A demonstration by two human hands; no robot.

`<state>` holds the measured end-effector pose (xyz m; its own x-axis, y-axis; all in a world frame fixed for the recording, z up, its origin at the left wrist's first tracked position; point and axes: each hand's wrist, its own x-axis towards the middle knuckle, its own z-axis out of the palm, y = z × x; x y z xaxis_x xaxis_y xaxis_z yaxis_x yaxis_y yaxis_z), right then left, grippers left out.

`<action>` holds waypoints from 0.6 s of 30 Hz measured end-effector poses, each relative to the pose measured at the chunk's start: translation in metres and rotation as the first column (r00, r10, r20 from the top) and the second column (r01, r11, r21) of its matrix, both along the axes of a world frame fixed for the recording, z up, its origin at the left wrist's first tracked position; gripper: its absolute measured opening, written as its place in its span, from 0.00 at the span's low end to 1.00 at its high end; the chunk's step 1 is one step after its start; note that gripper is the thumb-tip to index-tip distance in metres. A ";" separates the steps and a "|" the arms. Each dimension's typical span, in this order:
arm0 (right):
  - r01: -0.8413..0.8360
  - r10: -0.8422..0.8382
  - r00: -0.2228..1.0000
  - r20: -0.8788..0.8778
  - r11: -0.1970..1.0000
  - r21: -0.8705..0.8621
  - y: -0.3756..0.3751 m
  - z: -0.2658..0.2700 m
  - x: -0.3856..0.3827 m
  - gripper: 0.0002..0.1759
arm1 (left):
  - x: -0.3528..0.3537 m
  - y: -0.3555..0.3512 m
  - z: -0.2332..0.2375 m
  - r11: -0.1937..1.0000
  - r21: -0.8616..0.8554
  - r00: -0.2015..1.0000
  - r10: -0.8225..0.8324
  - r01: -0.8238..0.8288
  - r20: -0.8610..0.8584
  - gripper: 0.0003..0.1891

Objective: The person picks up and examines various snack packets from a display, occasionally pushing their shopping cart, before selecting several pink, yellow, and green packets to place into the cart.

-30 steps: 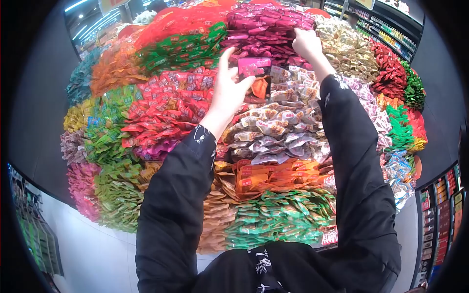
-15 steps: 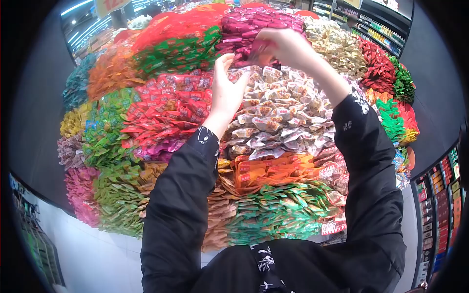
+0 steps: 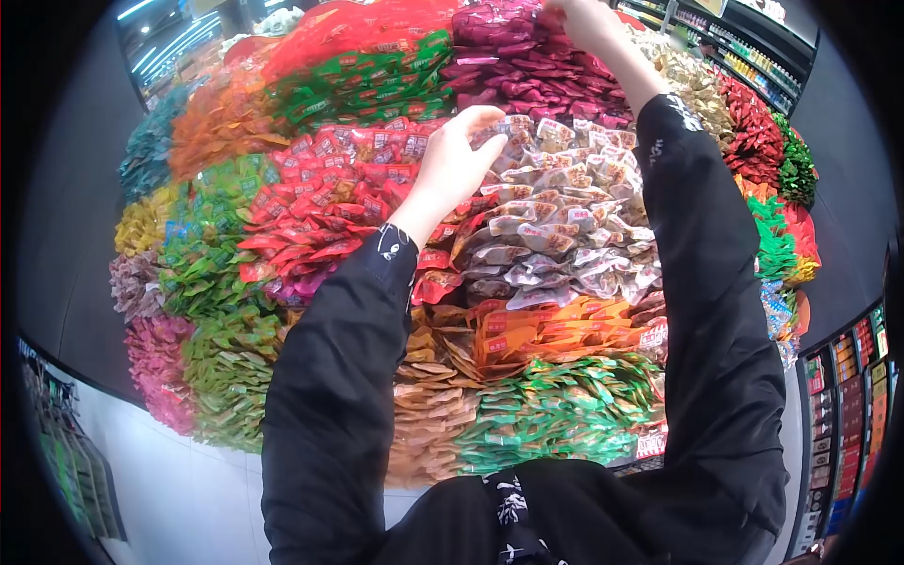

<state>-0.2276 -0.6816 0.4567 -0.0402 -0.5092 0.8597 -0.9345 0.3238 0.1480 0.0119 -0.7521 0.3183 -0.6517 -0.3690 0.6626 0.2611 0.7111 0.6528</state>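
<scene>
A large sloping display of small snack packets, sorted by colour, fills the middle of the view. My left hand (image 3: pixel 454 162) is over the border between red packets (image 3: pixel 330 202) and white-and-brown packets (image 3: pixel 546 217); its thumb and fingers are apart and nothing shows between them. Farther up, my right hand (image 3: pixel 582 21) reaches to the back of the dark magenta packets (image 3: pixel 532 71). Its fingers lie at the top edge of the view, and whether they hold a packet is hidden. Green packets (image 3: pixel 367 85) lie left of the magenta ones.
Orange packets (image 3: pixel 556 330) and green-and-white packets (image 3: pixel 556 414) form the near side of the display. Shelves of bottles (image 3: pixel 744 71) stand at the back right, and shelves of boxes (image 3: pixel 849 414) at the right. Pale floor (image 3: pixel 179 480) shows at the lower left.
My right hand has moved up and away, farther over the magenta packets. My left hand has shifted slightly right, still open. The view has shifted a little.
</scene>
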 end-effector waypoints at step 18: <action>0.161 -0.175 0.982 0.069 0.972 0.170 -0.028 -0.039 -0.015 0.12 | -0.002 0.028 -0.017 0.978 0.163 0.984 -0.149 0.132 0.096 0.11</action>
<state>-0.2429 -0.7093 0.4179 -0.2047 -0.6220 0.7558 -0.8801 0.4549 0.1360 0.0099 -0.7245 0.3010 -0.7685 -0.3617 0.5278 0.2738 0.5597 0.7821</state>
